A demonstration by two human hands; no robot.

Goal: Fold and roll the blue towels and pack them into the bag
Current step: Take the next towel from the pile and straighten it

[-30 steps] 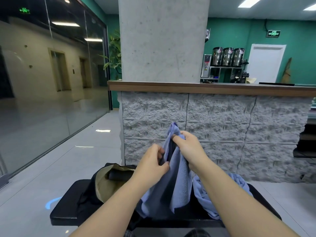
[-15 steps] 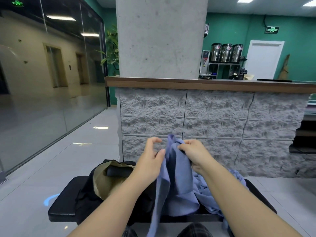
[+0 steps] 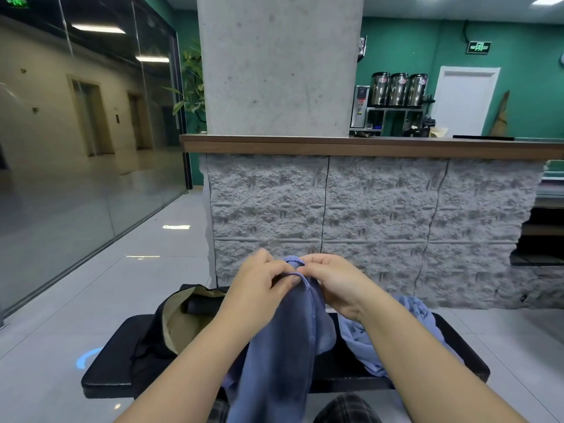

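A blue towel (image 3: 283, 340) hangs lengthwise from both my hands above the black bench (image 3: 106, 364). My left hand (image 3: 259, 282) pinches its top hem from the left, and my right hand (image 3: 332, 279) pinches the same hem from the right, fingertips nearly touching. Its lower end drops past the bench's front edge toward my knees. On the bench to the right lies a second, crumpled blue towel (image 3: 366, 346), partly behind my right forearm. The open black bag (image 3: 180, 325) with tan lining sits on the bench to the left.
A rough grey stone counter (image 3: 366, 227) with a wooden top stands just beyond the bench, under a concrete pillar (image 3: 277, 65). A glass wall (image 3: 76, 148) runs along the left. Pale tiled floor surrounds the bench.
My hands have come closer together on the towel's top edge and sunk slightly. The towel now hangs straighter and longer below them.
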